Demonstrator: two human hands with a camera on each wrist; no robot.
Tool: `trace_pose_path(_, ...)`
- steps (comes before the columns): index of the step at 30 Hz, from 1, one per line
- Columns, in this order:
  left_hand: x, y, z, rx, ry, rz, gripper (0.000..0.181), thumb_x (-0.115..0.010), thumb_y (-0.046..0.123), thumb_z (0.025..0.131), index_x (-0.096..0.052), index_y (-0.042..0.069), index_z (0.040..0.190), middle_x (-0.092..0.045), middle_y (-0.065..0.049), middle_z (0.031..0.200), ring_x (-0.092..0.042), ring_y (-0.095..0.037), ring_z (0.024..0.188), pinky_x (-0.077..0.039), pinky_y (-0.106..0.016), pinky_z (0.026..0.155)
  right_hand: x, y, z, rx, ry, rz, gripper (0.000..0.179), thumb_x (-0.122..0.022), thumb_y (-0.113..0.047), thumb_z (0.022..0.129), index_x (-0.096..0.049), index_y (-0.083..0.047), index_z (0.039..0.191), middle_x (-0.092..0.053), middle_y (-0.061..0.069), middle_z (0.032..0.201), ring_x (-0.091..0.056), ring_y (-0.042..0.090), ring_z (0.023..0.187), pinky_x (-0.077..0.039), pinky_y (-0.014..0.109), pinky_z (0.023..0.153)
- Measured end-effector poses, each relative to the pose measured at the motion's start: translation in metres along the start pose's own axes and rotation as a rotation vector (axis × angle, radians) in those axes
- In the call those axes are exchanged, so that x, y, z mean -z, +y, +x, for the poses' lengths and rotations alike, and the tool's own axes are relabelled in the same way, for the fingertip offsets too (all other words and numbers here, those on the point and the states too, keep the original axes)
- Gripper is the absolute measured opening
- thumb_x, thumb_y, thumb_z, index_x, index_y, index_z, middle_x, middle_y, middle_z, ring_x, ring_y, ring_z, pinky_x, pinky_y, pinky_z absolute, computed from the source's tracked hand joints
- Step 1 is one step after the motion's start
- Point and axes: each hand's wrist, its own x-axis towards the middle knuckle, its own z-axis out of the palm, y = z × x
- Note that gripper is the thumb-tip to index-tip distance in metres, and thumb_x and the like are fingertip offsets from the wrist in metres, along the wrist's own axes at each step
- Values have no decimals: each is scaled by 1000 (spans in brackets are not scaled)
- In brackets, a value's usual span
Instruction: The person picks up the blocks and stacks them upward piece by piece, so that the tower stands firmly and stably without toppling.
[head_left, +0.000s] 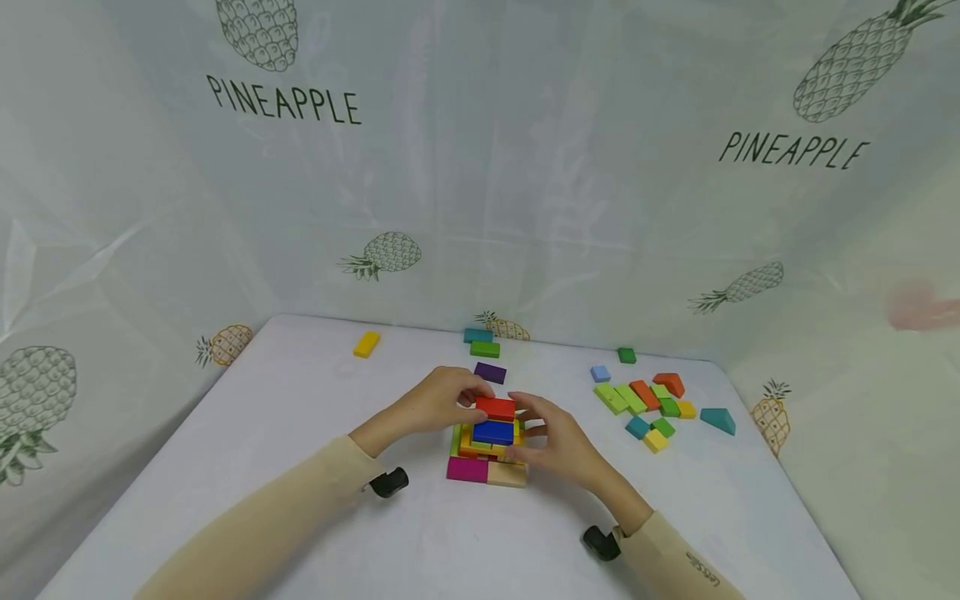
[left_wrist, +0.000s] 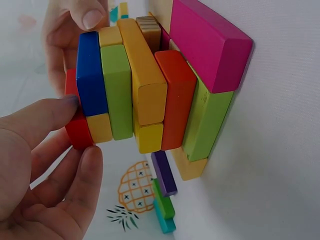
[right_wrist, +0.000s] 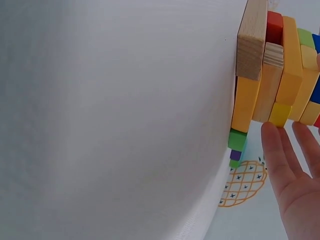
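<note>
A stepped tower of wooden blocks stands at the middle of the table. Its base shows a magenta block (head_left: pixel 467 470) and a plain wood block (head_left: pixel 507 475), with orange, yellow and light green blocks layered above. Near the top lies a blue block (head_left: pixel 492 432), and over it a red block (head_left: pixel 495 408). My left hand (head_left: pixel 438 402) pinches the red block's left end between thumb and fingers. At the tower's right side is my right hand (head_left: pixel 566 446), its fingers loosely extended, with fingertips close to the yellow block (right_wrist: pixel 280 114) in the right wrist view.
Behind the tower lie a purple block (head_left: pixel 491 372), a green block (head_left: pixel 485 350) and a teal block (head_left: pixel 477 335). One yellow block (head_left: pixel 367 344) sits at the back left. Several loose blocks, including a teal triangle (head_left: pixel 718 420), spread over the right side. A pineapple-printed curtain (head_left: pixel 480 167) surrounds the table.
</note>
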Motion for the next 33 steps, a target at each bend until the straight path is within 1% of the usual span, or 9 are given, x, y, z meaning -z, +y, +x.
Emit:
trace_pose_path(4, 0, 1, 0, 6, -2, -3, 28, -82, 22, 96, -76, 16, 123, -74, 6, 110, -66, -10, 99, -60, -24, 88, 0, 0, 0, 14, 8, -1, 85, -90, -20, 87, -46, -26, 159, -59, -1, 149, -64, 22, 127, -60, 44, 100)
trace_pose_path(11, -1, 2, 1, 6, -7, -8, 29, -82, 21, 96, -76, 17, 124, -74, 6, 112, -66, -10, 100, -60, -25, 89, 1, 1, -1, 42, 12, 4, 83, -90, -18, 88, -47, -25, 159, -59, 0, 147, -62, 23, 129, -60, 47, 100)
trace_pose_path(15, -2, 1, 1, 13, -6, -5, 28, -82, 21, 96, -76, 18, 123, -74, 7, 111, -66, -10, 99, -60, -25, 88, 2, 0, -2, 48, 10, 9, 81, -90, -19, 88, -48, -27, 158, -58, 0, 149, -63, 24, 129, -60, 48, 100)
trace_pose_path(22, -1, 1, 1, 28, -9, -24, 28, -81, 22, 96, -76, 18, 123, -74, 6, 110, -67, -11, 100, -61, -26, 88, 2, -1, -2, 83, 10, 3, 80, -89, -22, 89, -48, -23, 157, -59, 5, 150, -64, 30, 128, -61, 50, 96)
trace_pose_path(30, -1, 0, 0, 28, -12, -29, 29, -81, 22, 96, -76, 17, 124, -73, 7, 111, -66, -11, 100, -60, -26, 88, 2, -1, -1, 45, 3, 1, 80, -89, -23, 89, -49, -27, 157, -58, 0, 150, -63, 24, 129, -61, 46, 99)
trace_pose_path(33, -1, 0, 1, 26, -12, -27, 29, -82, 22, 96, -76, 17, 124, -73, 7, 111, -66, -11, 100, -61, -26, 88, 1, 0, 0, 43, 3, -1, 79, -89, -22, 89, -49, -26, 157, -58, 0, 150, -63, 23, 129, -61, 45, 99)
